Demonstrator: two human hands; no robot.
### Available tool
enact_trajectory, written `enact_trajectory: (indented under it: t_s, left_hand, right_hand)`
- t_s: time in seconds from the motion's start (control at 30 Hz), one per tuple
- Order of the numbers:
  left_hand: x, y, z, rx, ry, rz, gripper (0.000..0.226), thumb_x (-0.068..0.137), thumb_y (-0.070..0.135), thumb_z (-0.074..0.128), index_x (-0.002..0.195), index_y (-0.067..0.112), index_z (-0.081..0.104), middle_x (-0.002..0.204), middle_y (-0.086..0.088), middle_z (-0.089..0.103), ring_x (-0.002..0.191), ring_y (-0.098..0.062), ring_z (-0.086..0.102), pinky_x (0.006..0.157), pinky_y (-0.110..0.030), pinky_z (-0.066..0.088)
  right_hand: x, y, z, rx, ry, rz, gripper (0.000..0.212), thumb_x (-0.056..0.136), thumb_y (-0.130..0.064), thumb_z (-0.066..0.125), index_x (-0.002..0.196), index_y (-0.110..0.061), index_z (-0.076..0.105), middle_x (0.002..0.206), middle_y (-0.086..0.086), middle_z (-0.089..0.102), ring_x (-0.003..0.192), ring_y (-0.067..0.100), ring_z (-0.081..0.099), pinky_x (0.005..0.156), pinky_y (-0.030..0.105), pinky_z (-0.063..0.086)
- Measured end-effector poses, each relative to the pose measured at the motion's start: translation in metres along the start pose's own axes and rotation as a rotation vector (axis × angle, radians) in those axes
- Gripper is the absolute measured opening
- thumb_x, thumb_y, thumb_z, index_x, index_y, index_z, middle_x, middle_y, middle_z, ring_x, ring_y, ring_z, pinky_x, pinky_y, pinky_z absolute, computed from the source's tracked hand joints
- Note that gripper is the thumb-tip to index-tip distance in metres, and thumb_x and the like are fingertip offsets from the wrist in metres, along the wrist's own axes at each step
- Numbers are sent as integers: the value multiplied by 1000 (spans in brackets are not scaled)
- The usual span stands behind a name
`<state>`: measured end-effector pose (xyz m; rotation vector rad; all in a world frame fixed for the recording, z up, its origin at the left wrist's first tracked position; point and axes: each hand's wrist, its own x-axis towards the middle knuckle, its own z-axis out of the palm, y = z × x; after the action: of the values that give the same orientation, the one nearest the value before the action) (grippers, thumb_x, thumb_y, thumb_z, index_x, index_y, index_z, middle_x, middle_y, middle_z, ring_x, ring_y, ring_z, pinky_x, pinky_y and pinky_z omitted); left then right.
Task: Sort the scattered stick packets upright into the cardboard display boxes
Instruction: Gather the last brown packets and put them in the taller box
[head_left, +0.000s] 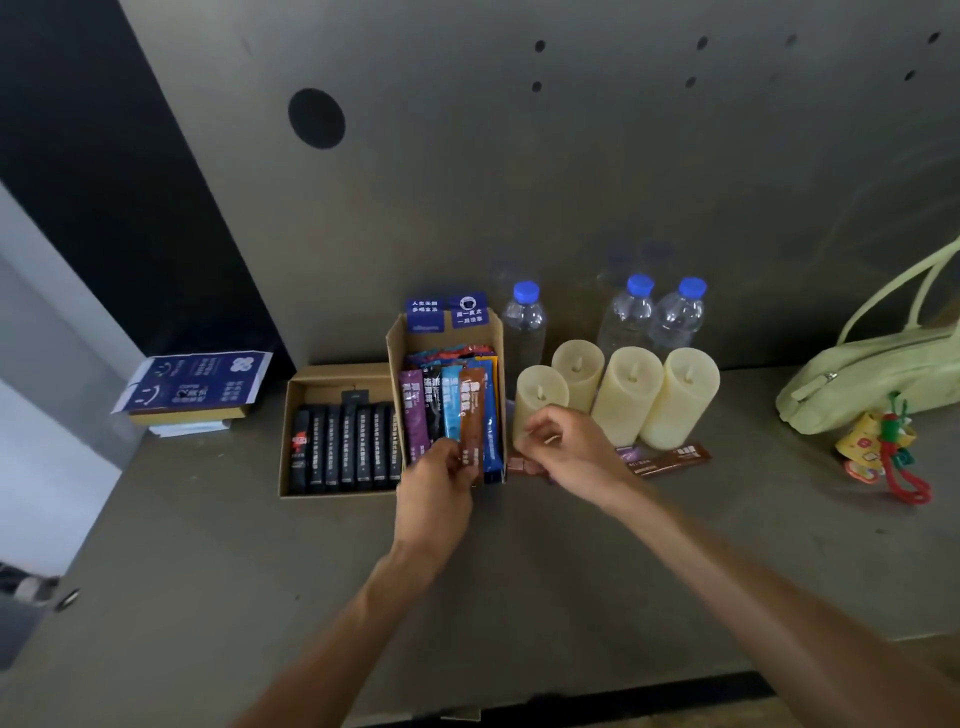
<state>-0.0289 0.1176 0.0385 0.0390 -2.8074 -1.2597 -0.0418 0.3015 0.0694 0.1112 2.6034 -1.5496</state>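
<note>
Left hand (436, 483) is pinching the brown packet (471, 415) by its lower end, standing it at the front of the box (397, 343). Right hand (566, 452) is hovering just right of the box, fingers curled, can't tell around what. More packets (670, 460) are lying further right. Probably light, floppy and slick, so I'm guessing pinching near an end is working best.

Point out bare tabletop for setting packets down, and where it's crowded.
Bare: the broad front strip of table before the black-packet box, and the stretch between the candles and the green bag. Crowded: around the tall box, candles, bottles and loose packets.
</note>
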Motion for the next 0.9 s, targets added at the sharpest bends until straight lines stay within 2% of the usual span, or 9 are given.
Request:
enact_trajectory:
  t_s: [0.07, 0.27, 0.47, 0.63, 0.77, 0.9]
  left_hand:
    - [9, -5, -3, 30, -1, -16, 11, 89, 12, 66, 100, 14, 63, 95, -3, 74, 90, -24, 69, 78, -35, 56]
    - [19, -5, 2, 56, -27, -2, 14, 90, 11, 67, 103, 14, 62, 97, -1, 72, 91, -18, 69, 75, -25, 53]
    - [21, -5, 2, 141, -32, 49, 16, 90, 19, 69, 102, 13, 59, 99, -4, 69, 90, -23, 68, 71, -30, 55]
    - [20, -9, -2, 310, -19, 175, 28, 91, 24, 68, 111, 14, 51, 106, -6, 68, 94, -26, 68, 68, -33, 52]
    - [20, -19, 2, 532, 48, 398, 64, 81, 22, 79, 136, 14, 49, 132, -9, 53, 120, -26, 55, 92, -39, 53]
    - [27, -25, 5, 667, 112, 516, 74, 70, 23, 86, 136, 14, 54, 145, -6, 49, 128, -29, 46, 95, -45, 49]
  right_hand:
    - [3, 3, 13, -55, -34, 25, 21, 91, -27, 72, 106, -17, 60, 94, 0, 72, 66, 5, 71, 54, 14, 49]
    - [4, 11, 34, -131, -23, 76, 19, 91, -23, 71, 102, -13, 60, 85, -2, 70, 60, 0, 66, 48, 8, 42]
    - [4, 17, 37, -175, -31, 100, 13, 91, -24, 71, 98, -17, 62, 84, -4, 71, 67, 6, 69, 55, 13, 44]
    - [6, 17, 38, -185, -26, 104, 14, 92, -26, 70, 99, -17, 62, 83, -7, 69, 68, 2, 67, 52, 9, 40]
    - [10, 19, 42, -197, -3, 97, 16, 90, -27, 71, 97, -17, 60, 90, -1, 71, 75, 10, 70, 60, 19, 48]
    - [14, 19, 48, -220, 29, 96, 18, 92, -30, 69, 99, -18, 58, 96, 1, 70, 80, 15, 71, 64, 24, 53]
